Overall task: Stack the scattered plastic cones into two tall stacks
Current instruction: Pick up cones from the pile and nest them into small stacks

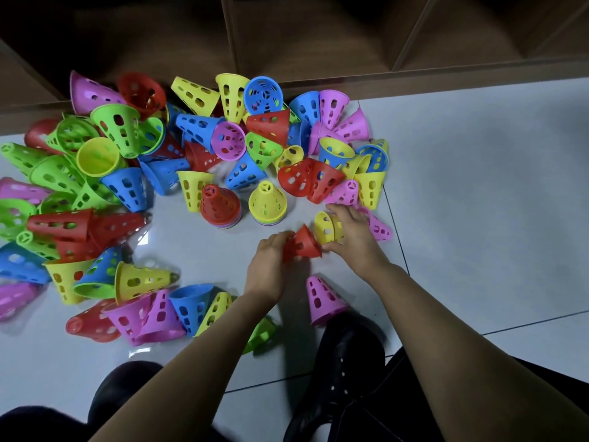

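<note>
Several perforated plastic cones in red, yellow, blue, green and pink lie scattered on the pale tiled floor [478, 186]. Two short upright stacks stand mid-floor: one topped by a red cone [220, 202], one topped by a yellow cone [267, 202]. My left hand [267, 266] grips a red cone [304, 242] lying on its side. My right hand [352, 229] curls around a yellow cone [325, 228] just right of it. A pink cone [379, 228] lies behind my right hand, partly hidden.
A pink cone [322, 301] stands near my black shoe [338, 378]. A second dark shoe [124, 387] sits at the lower left. Dark wooden shelving [318, 43] borders the far side of the pile. Bare tiles stretch to the right.
</note>
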